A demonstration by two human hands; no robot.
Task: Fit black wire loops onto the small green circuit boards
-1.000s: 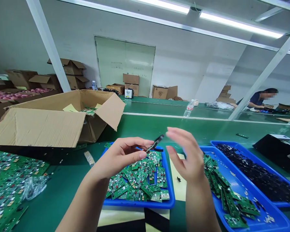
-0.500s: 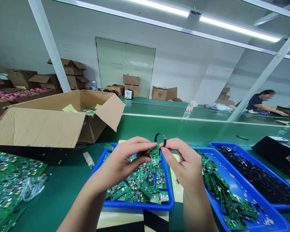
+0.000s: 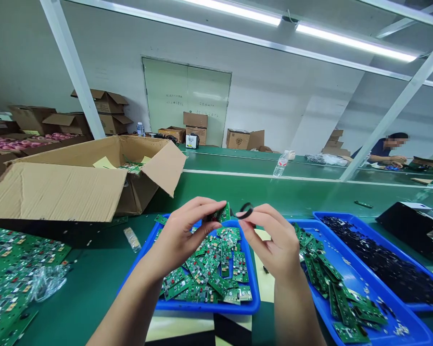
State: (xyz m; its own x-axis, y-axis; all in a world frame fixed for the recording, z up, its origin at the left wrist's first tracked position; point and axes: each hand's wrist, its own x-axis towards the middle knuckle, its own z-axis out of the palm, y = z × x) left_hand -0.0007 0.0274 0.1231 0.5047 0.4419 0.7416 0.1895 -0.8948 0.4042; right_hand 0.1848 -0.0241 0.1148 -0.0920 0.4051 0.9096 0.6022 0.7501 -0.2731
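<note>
My left hand (image 3: 185, 230) pinches a small green circuit board (image 3: 222, 214) above a blue tray (image 3: 250, 300) heaped with several like boards. My right hand (image 3: 276, 240) pinches a small black ring (image 3: 245, 210) just to the right of that board, nearly touching it. Both hands hover over the tray's far edge.
A second blue tray (image 3: 400, 319) of green boards lies at right, then a third blue tray (image 3: 424, 305) of black parts. An open cardboard box (image 3: 68, 185) stands at left, with board panels (image 3: 10, 269) in front. A water bottle (image 3: 281, 163) and another person (image 3: 384, 149) are beyond.
My right hand, open a second ago, closed on the black ring. Both hands then rose slightly, and my left hand tilted the board toward the ring.
</note>
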